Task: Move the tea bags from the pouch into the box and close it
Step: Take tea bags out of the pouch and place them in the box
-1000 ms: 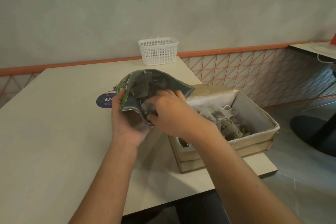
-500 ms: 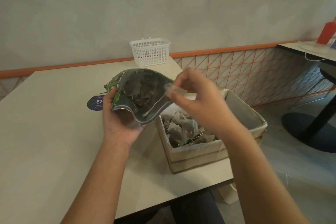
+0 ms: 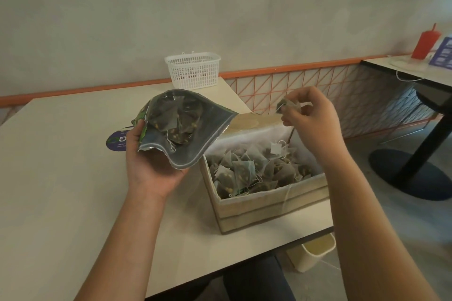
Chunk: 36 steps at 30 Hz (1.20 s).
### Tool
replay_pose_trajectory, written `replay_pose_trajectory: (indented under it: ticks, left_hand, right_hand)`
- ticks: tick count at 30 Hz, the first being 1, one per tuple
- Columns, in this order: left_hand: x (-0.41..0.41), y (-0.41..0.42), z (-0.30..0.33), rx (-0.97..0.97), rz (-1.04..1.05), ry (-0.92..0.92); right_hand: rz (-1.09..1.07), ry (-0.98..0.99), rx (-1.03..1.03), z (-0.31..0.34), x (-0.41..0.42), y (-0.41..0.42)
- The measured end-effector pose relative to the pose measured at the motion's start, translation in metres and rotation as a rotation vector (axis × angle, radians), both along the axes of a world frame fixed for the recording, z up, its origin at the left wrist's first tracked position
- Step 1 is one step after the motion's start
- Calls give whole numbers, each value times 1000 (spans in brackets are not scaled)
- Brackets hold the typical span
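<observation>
Nearest, the box (image 3: 266, 205) sat at the table (image 3: 61, 178) edge w/ lid flap tipped back, approx. half full of pyramid tea bags (image 3: 247, 171), strings and a paper tag (image 3: 276, 148) tangled on top. Left hand (image 3: 151, 168) cupped the pouch (image 3: 181, 129) from below, fingers curled round its lower edge, mouth gaping toward the box; a few bags were visible inside it. Right hand (image 3: 315, 124) hovered above the box's far side, thumb and fingertips pinched on one tea bag (image 3: 288, 105), other fingers loosely bent. Bags looked v. light, soft mesh, easy to crush or tear; strings prob. snag on each other, so best to pinch a corner or the tag, not squeeze the body. Pouch was thin crinkly film, floppy, needing support underneath. Table was smooth, pale, w/ a purple round sticker (image 3: 117, 142) near the pouch. Further back a white basket (image 3: 193, 69) stood at the far edge. Beyond: plain grey wall, orange trim rail, another table w/ a red bottle (image 3: 424, 43) at right.
</observation>
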<state>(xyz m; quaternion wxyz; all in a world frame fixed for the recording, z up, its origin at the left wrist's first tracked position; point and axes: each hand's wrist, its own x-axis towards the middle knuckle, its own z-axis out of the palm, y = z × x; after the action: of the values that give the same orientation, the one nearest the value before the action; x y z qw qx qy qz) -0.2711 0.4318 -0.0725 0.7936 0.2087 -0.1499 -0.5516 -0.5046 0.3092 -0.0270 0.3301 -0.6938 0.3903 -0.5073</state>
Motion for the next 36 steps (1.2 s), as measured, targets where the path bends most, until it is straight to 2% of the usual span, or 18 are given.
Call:
replay_pose_trajectory:
  ticks: [5,8,12,16,20,22,24,27,29,32,36]
  left_hand:
    - [-1,-1,0,10,15,-9]
    - [1,-2,-2,11,6,3]
    - [2,-3,-3,-3,-5,3]
    - [2,-2,-3,-8,-11,16]
    - [1,-1,-1,-4,-24,32]
    - [0,0,1,3,-21,32]
    - [0,0,1,7,-18,43]
    - [4,0,1,22,-29,60]
    - [3,1,2,46,-18,67]
    - [-1,4,4,50,2,30]
    - [-6,9,8,70,32,22]
  right_hand:
    - [-76,322,54,-21,-2,-17]
    - [-91,450,86,-24,-1,-18]
    - [9,589,176,-24,-1,-15]
    - [112,781,180,-27,1,-10]
    - [130,785,174,-21,2,-7]
    - [81,751,81,-12,7,-1]
    - [48,620,-76,1,16,12]
    - [205,382,-202,27,34,48]
    - [378,344,-197,37,50,70]
    - [497,437,-311,30,87,83]
    - [422,685,-464,15,139,71]
